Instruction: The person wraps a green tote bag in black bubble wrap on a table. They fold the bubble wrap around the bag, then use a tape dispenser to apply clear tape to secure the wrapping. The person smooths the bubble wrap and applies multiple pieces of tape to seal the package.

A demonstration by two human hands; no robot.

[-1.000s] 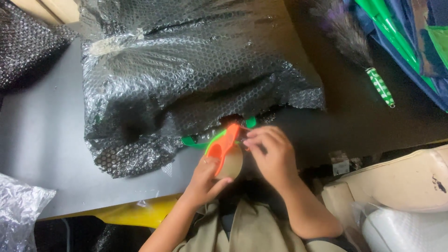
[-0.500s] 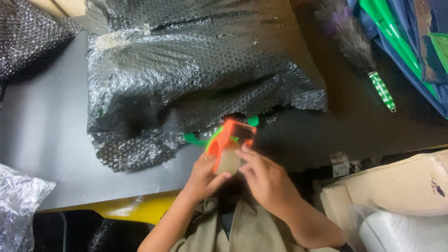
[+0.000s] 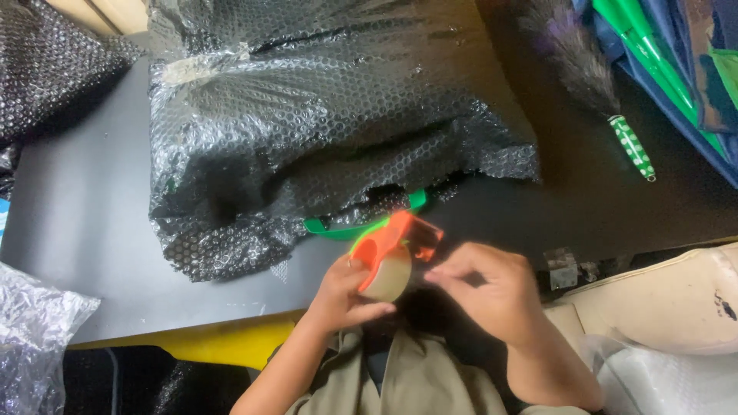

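Left hand (image 3: 347,290) grip: closed around the orange tape dispenser (image 3: 393,247), with the fingers wrapped over its handle and the tan tape roll (image 3: 387,278) seated against the palm side. Right hand (image 3: 492,288) grip: fingertips pinched together just beside the roll's right edge — whether a tape end lies between them cannot be told, as the tape itself is too thin and clear to make out.

Position of the dispenser: held above the near edge of the dark table (image 3: 84,230), directly in front of the person's body, with its translucent orange head pointing up and away toward the bubble-wrapped bundle (image 3: 323,131). Dispenser and bundle are near each other but apart.

Surroundings:
- A green strap or rim (image 3: 346,228) shows under the lower edge of the bundle, just above the dispenser.
- A feather duster with a green-and-white handle (image 3: 634,146) lies on the table to the upper right, well apart from both hands.
- Loose clear wrap (image 3: 31,338) sits at the lower left — off the table edge.
- A yellow edge (image 3: 223,342) runs below the table front.
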